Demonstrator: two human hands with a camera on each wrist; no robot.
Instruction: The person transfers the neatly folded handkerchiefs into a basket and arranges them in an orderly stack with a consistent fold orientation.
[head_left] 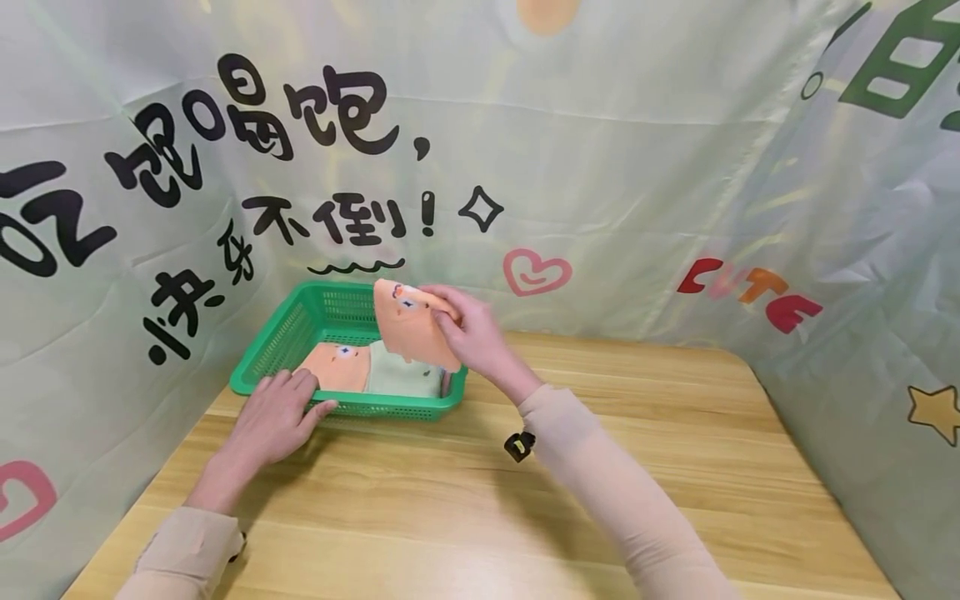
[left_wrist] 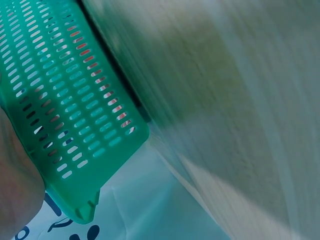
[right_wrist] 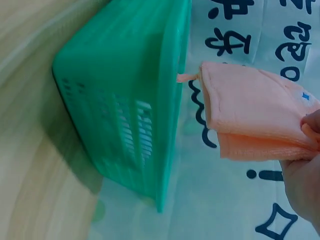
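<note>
A green plastic basket (head_left: 258,354) with slotted walls stands at the back left of the table. My left hand (head_left: 279,414) holds its near rim, fingers over the edge and thumb along the front. Inside lie a folded orange towel (head_left: 341,367) and, beside it, a folded pale green towel (head_left: 401,372). Above the basket's right end my right hand (head_left: 476,333) pinches another folded orange towel (head_left: 408,329) with a small printed face on it. In the right wrist view this held towel (right_wrist: 255,107) hangs by the basket rim (right_wrist: 170,110), with a small loop at its corner.
The wooden table (head_left: 465,500) extends to the front and right of the basket. A printed cloth backdrop (head_left: 622,183) rises close behind the table, and its left and right sides are also screened by cloth.
</note>
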